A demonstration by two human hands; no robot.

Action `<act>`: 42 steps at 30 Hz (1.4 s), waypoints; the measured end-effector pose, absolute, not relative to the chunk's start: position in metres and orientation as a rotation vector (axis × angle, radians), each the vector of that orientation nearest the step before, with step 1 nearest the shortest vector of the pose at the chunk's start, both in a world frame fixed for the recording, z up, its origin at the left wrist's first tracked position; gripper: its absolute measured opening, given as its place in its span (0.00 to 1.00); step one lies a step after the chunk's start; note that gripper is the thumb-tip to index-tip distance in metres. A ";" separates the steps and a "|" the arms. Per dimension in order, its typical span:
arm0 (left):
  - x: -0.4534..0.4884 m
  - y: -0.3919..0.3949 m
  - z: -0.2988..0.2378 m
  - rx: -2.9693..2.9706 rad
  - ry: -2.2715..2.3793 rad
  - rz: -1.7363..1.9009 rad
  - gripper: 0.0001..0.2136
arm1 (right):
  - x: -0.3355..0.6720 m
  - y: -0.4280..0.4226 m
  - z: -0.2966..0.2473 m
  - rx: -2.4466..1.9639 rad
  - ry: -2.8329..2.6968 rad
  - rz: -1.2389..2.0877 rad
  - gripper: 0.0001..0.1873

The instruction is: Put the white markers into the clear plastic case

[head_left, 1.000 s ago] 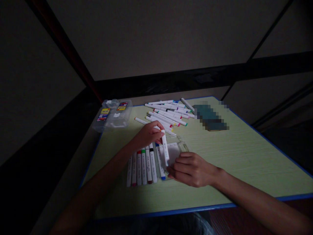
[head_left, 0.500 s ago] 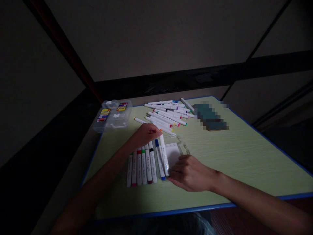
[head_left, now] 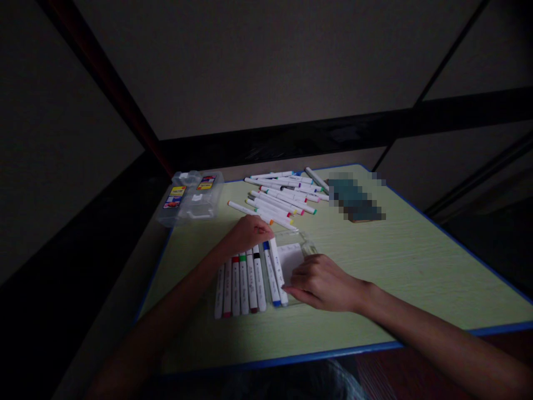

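We are at the step of seating one white marker (head_left: pixel 278 272) at the end of the row of markers (head_left: pixel 241 280), judging by how both hands close on it. Our left hand (head_left: pixel 250 230) is curled over the marker's far end, fingers bent close together; in this dim light we cannot tell whether they pinch it or only rest on it. Our right hand (head_left: pixel 322 280) lies loosely open, palm down, its fingertips against the marker's near end and on the clear tray (head_left: pixel 303 251), gripping nothing. The marker lies between the two hands, just beside a blue-capped marker (head_left: pixel 268 269). The next move, as we judge it, calls for a light press so the marker sits flush with its neighbours, then a reach beyond the left hand to the loose markers (head_left: pixel 283 197) further out on the tabletop (head_left: pixel 395 266); a plastic box (head_left: pixel 191 197) sits off to that hand's outer side
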State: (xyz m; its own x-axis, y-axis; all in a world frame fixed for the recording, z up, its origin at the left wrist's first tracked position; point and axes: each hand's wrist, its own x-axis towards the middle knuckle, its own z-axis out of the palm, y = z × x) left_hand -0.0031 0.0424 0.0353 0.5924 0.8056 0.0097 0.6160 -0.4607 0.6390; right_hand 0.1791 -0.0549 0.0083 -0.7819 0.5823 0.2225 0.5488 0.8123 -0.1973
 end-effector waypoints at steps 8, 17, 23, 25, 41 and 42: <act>-0.002 0.042 0.019 2.196 1.149 0.444 0.05 | 0.179 -0.054 0.006 -0.870 -2.702 0.195 0.20; -0.001 0.043 0.014 2.181 1.141 0.424 0.06 | 0.178 -0.053 0.006 -0.897 -2.737 0.182 0.21; -0.002 0.044 0.014 2.190 1.144 0.405 0.06 | 0.179 -0.053 0.007 -0.900 -2.717 0.202 0.23; -0.002 0.045 0.014 2.192 1.138 0.406 0.06 | 0.179 -0.054 0.007 -0.898 -2.727 0.194 0.22; -0.003 0.044 0.015 2.197 1.107 0.398 0.06 | 0.179 -0.054 0.009 -0.945 -2.801 0.160 0.21; -0.003 0.044 0.014 2.200 1.102 0.399 0.06 | 0.179 -0.054 0.009 -0.942 -2.797 0.162 0.21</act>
State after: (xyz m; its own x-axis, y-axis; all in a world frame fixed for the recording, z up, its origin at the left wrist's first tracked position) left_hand -0.0030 0.0442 0.0142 0.6030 0.7977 -0.0130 0.6041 -0.4459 0.6605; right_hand 0.1792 -0.0545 0.0094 -0.7813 0.6081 0.1404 0.5879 0.7926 -0.1617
